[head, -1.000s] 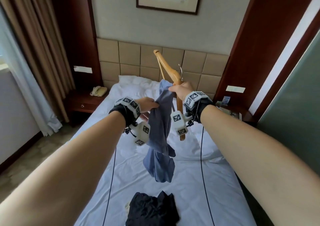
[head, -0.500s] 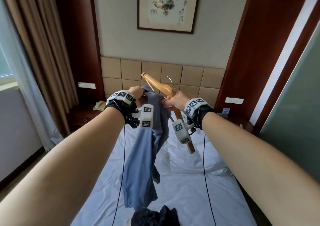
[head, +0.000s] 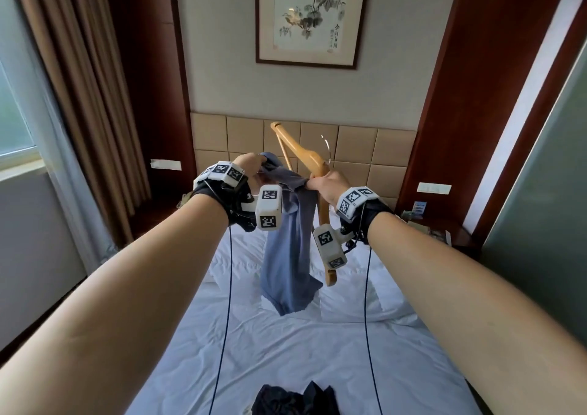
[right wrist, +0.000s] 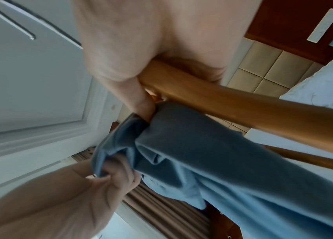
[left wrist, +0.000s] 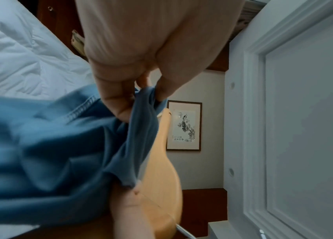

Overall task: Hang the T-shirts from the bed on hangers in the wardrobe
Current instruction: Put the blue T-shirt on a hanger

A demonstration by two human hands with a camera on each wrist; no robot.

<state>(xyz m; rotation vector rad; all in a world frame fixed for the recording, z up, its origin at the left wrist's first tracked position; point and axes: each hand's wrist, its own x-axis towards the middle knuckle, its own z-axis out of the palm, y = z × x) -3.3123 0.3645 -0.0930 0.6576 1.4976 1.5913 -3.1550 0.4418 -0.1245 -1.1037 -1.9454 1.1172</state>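
T-shirt (head: 287, 243), blue, hangs bunched above the bed (head: 286, 351), long axis roughly vertical, hem down; left hand (head: 251, 168) pinches its top edge; right hand (head: 327, 181) pinches the other side while curled round the hanger (head: 305, 157), which tilts steeply, one arm up and left, hook right; best to spread the opening wide, then feed one hanger arm in; a dark shirt (head: 295, 400) lies on the bed.
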